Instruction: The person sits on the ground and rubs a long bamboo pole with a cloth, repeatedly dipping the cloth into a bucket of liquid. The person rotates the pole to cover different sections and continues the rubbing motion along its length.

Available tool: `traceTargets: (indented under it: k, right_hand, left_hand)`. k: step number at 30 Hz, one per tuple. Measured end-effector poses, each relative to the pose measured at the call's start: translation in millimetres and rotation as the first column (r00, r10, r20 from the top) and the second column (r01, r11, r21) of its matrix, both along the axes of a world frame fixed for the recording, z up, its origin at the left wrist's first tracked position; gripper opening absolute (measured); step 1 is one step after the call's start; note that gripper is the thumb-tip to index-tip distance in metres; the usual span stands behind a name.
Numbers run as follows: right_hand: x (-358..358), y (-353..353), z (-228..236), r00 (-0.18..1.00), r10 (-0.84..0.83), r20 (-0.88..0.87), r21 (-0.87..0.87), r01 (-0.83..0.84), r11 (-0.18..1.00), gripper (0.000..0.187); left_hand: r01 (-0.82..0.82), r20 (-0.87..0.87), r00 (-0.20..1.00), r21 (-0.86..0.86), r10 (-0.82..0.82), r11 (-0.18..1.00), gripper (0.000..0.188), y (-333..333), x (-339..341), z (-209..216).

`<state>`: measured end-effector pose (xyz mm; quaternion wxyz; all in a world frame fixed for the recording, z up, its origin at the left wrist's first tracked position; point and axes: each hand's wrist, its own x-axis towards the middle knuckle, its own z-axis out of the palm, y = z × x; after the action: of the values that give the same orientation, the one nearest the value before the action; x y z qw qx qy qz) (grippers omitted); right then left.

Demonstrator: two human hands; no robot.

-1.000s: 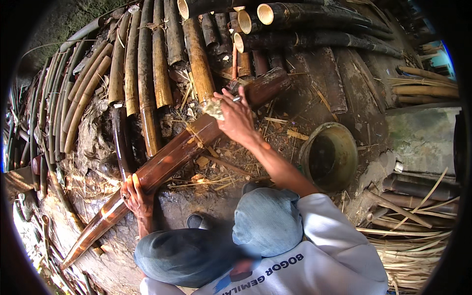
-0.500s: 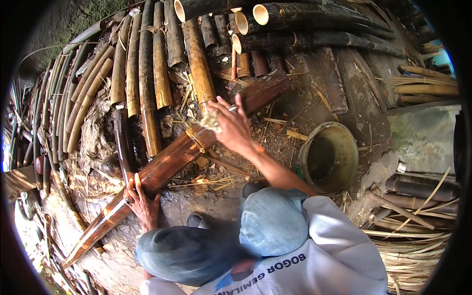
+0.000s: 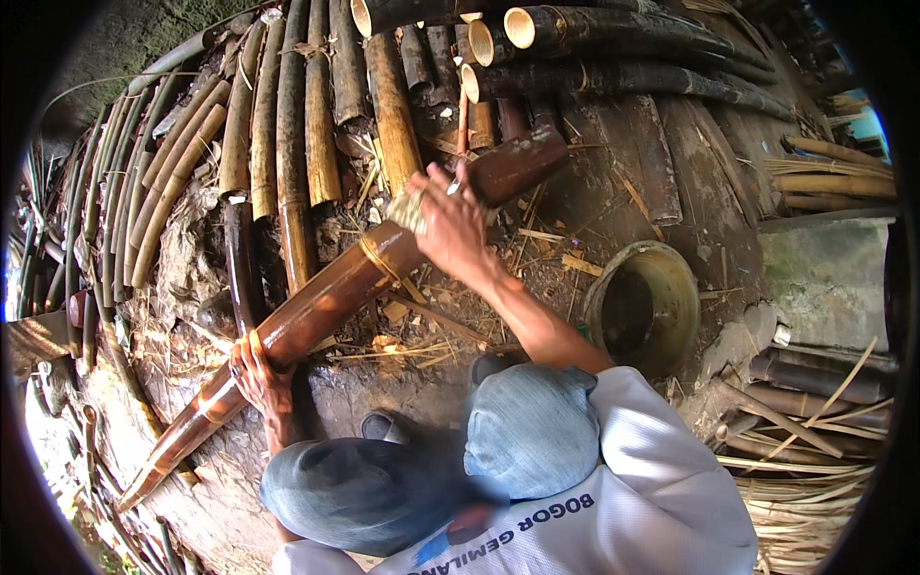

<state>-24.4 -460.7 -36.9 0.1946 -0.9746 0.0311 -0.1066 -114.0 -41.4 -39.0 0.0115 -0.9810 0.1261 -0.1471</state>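
A long, wet, reddish-brown bamboo pole (image 3: 321, 307) lies diagonally in front of me, from the lower left to the upper middle. My left hand (image 3: 264, 383) is closed over its lower part, fingers wrapped across the top. Farther up the pole, my right hand (image 3: 450, 228) presses a pale, fibrous wad (image 3: 407, 212) against the surface. The fingers are slightly blurred and curl partly around the wad, which sticks out on their left side. A raised ring on the bamboo shows just below the wad.
Rows of bamboo poles (image 3: 289, 134) lie beyond at the left, with thick cut poles (image 3: 623, 81) across the back. A round tub (image 3: 682, 311) stands right of my forearm. Split strips (image 3: 815, 498) are piled at lower right, beneath a concrete block (image 3: 829, 283).
The pole has turned a little, and its ringed joint shows more clearly. My left hand has shifted slightly left and its fingers have closed over the pole. My right hand stays near the same spot.
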Motion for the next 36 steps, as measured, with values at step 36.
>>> traceTargets:
  k: [36]
  right_hand:
    - [32,-224,4,0.984,-0.174,-0.04,-0.444,0.138,0.885,0.04]
  left_hand:
    - [-0.017,0.387,0.921,-0.055,0.037,0.998,0.057,-6,-8,-51]
